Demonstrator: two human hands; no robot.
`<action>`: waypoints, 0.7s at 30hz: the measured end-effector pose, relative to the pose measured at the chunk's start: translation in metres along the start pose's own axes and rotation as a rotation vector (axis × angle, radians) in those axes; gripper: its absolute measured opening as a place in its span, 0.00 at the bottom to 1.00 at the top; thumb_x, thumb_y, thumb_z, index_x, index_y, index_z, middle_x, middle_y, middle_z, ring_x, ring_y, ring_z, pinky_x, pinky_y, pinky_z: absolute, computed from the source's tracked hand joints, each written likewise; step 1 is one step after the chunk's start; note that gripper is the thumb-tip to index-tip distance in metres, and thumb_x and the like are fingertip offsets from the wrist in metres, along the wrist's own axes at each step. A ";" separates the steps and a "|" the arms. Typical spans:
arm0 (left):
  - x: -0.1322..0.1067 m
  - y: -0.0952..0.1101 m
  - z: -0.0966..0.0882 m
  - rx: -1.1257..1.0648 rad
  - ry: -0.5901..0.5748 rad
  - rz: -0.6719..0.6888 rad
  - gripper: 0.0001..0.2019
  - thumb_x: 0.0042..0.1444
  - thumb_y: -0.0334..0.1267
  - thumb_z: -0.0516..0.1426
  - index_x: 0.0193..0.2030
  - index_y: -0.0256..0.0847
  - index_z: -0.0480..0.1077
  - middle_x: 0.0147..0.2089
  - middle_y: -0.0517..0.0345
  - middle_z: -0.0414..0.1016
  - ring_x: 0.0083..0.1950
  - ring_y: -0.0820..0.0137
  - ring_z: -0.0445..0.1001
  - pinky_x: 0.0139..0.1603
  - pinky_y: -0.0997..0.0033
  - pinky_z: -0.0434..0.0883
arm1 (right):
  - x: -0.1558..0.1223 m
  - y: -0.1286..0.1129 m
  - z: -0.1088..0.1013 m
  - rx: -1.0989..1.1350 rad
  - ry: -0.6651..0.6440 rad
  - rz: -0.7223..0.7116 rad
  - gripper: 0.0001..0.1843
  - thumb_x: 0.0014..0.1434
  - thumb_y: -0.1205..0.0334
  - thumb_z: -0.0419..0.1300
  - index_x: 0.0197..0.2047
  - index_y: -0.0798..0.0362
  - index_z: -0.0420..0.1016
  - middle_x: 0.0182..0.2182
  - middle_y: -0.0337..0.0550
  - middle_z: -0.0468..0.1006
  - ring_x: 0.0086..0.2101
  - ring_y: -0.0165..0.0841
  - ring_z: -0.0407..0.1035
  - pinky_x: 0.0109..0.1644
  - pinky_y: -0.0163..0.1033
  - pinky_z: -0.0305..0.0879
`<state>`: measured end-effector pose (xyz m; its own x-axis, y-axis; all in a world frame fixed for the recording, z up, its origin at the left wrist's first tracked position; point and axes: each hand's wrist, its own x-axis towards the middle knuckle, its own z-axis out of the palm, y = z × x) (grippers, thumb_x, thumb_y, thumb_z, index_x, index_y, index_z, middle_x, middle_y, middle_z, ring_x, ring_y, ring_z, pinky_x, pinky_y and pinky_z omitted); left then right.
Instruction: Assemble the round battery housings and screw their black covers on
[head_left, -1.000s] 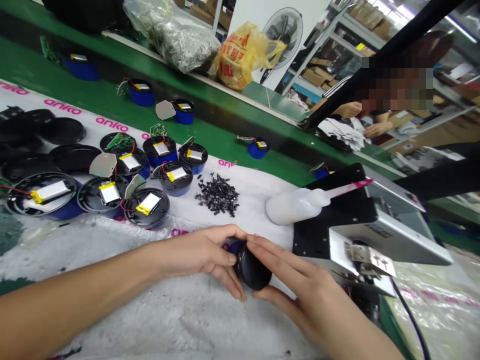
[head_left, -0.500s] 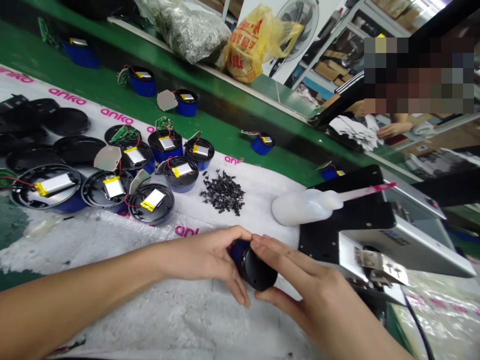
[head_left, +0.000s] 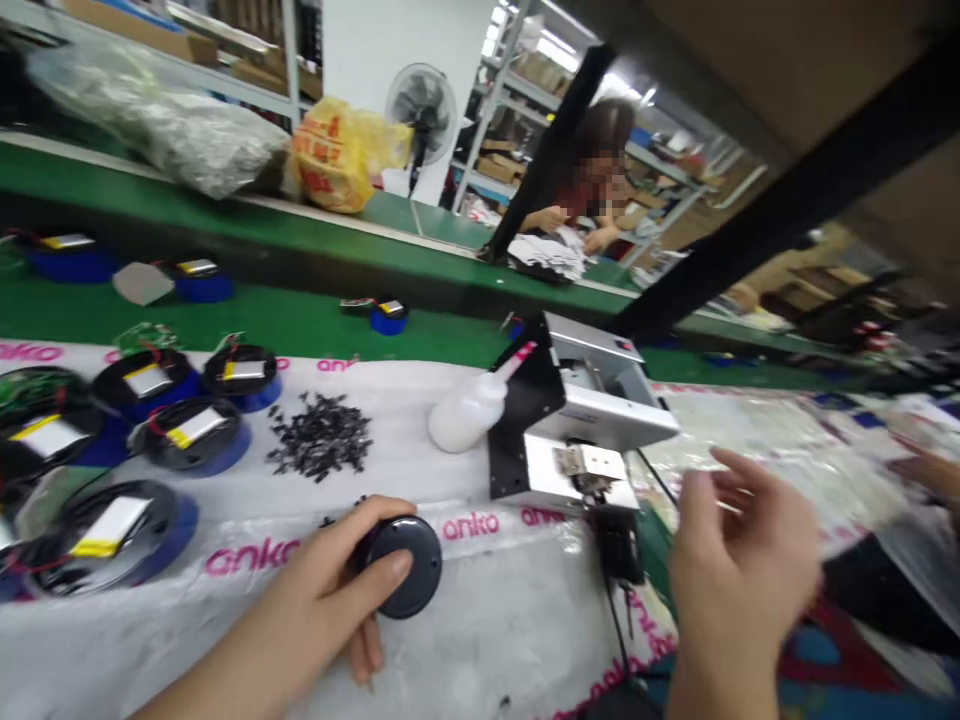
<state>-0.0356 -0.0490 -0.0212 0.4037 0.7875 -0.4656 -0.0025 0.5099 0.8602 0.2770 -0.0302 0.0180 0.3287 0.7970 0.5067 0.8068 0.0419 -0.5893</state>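
Observation:
My left hand [head_left: 341, 595] is closed around a round black housing [head_left: 420, 565], with the thumb lying across its flat face. Its far side is hidden by the fingers. My right hand [head_left: 739, 570] is raised at the right, beyond the silver-and-black machine [head_left: 592, 420]; its fingers are loosely bent and apart, and I see nothing in them. Just past my left hand lies a pile of small black pieces [head_left: 319, 435]. A white squeeze bottle [head_left: 465, 410] with a pink-tipped spout leans beside the machine.
Several blue-and-black round units with batteries, such as this one [head_left: 112, 535], stand at the left. Another unit [head_left: 389, 317] sits on the green bench [head_left: 300, 325]. A yellow bag [head_left: 334, 155] is behind. A co-worker's hands [head_left: 600, 237] hold white pieces. Another person's hand [head_left: 926, 470] shows at right.
My right hand has let go of the black housing and moved off to the right. My left hand keeps hold of it. The view has swung to the right.

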 end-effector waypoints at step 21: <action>0.000 0.008 -0.003 0.148 0.095 -0.072 0.39 0.49 0.65 0.62 0.62 0.44 0.64 0.16 0.61 0.75 0.17 0.65 0.74 0.20 0.74 0.71 | 0.028 -0.087 -0.010 1.077 0.266 -0.004 0.27 0.59 0.31 0.58 0.48 0.44 0.67 0.20 0.31 0.66 0.17 0.31 0.60 0.19 0.34 0.60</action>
<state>-0.0381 -0.0442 -0.0149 0.3098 0.7837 -0.5383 0.1609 0.5148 0.8421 0.2210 -0.0178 0.0897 0.5264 0.6464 0.5523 0.0022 0.6486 -0.7611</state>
